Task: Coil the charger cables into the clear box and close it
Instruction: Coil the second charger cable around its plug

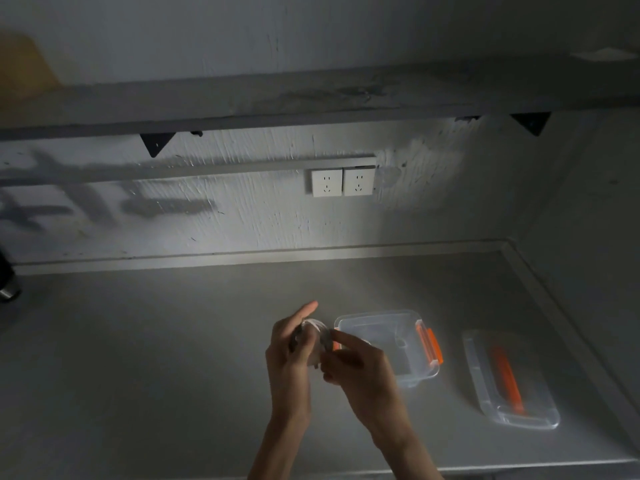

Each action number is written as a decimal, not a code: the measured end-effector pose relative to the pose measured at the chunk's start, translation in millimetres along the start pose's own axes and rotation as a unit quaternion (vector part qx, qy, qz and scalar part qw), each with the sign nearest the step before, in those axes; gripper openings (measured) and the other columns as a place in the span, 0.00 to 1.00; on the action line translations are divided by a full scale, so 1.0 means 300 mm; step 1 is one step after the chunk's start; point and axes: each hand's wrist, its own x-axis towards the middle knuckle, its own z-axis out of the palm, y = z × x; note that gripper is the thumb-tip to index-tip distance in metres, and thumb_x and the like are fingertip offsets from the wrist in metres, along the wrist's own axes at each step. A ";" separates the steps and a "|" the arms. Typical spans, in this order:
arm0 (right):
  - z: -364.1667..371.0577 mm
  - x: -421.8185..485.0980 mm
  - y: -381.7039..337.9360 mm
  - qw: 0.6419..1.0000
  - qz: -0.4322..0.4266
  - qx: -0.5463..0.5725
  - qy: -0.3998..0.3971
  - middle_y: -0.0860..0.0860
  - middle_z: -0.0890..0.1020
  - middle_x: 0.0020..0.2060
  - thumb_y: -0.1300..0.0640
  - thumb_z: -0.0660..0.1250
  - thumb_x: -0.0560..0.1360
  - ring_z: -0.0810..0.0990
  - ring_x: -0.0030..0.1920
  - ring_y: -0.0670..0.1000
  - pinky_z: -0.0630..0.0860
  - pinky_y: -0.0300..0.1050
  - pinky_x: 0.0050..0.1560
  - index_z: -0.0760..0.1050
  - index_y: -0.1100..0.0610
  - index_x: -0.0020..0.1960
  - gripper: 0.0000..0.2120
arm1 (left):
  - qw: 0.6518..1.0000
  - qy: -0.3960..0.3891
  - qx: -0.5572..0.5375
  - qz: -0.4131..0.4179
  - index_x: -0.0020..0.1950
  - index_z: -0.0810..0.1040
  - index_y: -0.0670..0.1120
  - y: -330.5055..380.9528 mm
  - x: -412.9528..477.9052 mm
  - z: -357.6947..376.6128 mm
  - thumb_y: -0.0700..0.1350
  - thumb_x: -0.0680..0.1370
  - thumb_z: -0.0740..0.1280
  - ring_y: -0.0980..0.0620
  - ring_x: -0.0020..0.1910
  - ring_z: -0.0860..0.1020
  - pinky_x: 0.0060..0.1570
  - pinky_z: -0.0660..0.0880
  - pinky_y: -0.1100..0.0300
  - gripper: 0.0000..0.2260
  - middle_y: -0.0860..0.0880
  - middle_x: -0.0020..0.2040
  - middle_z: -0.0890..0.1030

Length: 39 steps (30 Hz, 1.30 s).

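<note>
Both hands (322,351) gripping what looks like coiled cable (313,332), clear box (405,372) open

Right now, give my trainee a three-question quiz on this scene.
1. True or false: the lid is already on the clear box.
2. Which is being coiled in the hands? A) white cable B) black rope C) orange strap
3. Fill in: the lid lies to the ____ of the box on the counter.

Key:
1. False; it lies apart, and the box is open.
2. A; the left hand holds the coil and the right hand pinches it.
3. Right.
</note>
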 end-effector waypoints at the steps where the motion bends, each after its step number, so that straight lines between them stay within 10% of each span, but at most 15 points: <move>1: -0.001 0.004 0.007 0.999 -0.012 -0.031 0.012 0.51 0.85 0.31 0.63 0.69 0.73 0.80 0.31 0.45 0.80 0.47 0.41 0.82 0.47 0.51 0.13 | 0.999 -0.004 0.030 0.016 0.59 0.81 0.55 -0.006 0.001 -0.009 0.47 0.73 0.68 0.55 0.48 0.79 0.49 0.75 0.63 0.15 0.48 0.51 0.81; 12: 0.020 0.023 0.029 0.924 -0.216 -0.311 0.048 0.43 0.83 0.41 0.53 0.69 0.75 0.84 0.40 0.43 0.81 0.43 0.43 0.73 0.43 0.56 0.11 | 0.993 0.042 0.012 -0.106 0.47 0.85 0.53 -0.049 0.052 -0.106 0.41 0.71 0.75 0.43 0.46 0.85 0.43 0.82 0.46 0.09 0.46 0.45 0.87; 20: -0.001 0.057 -0.003 0.931 -0.216 -0.295 -0.022 0.37 0.83 0.44 0.61 0.73 0.72 0.83 0.41 0.35 0.72 0.20 0.41 0.75 0.41 0.46 0.15 | 0.988 0.004 -0.017 -0.155 0.44 0.84 0.48 0.002 0.080 -0.208 0.37 0.71 0.74 0.50 0.39 0.82 0.35 0.79 0.56 0.06 0.43 0.42 0.85; 31: 0.082 0.022 0.075 0.922 -0.212 -0.321 0.050 0.43 0.83 0.40 0.50 0.71 0.73 0.82 0.40 0.42 0.81 0.47 0.43 0.80 0.45 0.49 0.05 | 0.975 -0.092 0.050 -0.195 0.56 0.81 0.47 -0.007 0.106 -0.250 0.35 0.73 0.71 0.51 0.42 0.84 0.32 0.80 0.63 0.14 0.41 0.49 0.83; 39: 0.093 0.036 0.088 0.899 -0.222 -0.362 0.103 0.44 0.84 0.40 0.63 0.73 0.72 0.83 0.40 0.48 0.79 0.45 0.41 0.82 0.48 0.46 0.10 | 0.954 -0.172 0.063 -0.236 0.48 0.83 0.42 -0.007 0.139 -0.258 0.34 0.77 0.64 0.46 0.43 0.83 0.51 0.81 0.41 0.08 0.40 0.45 0.86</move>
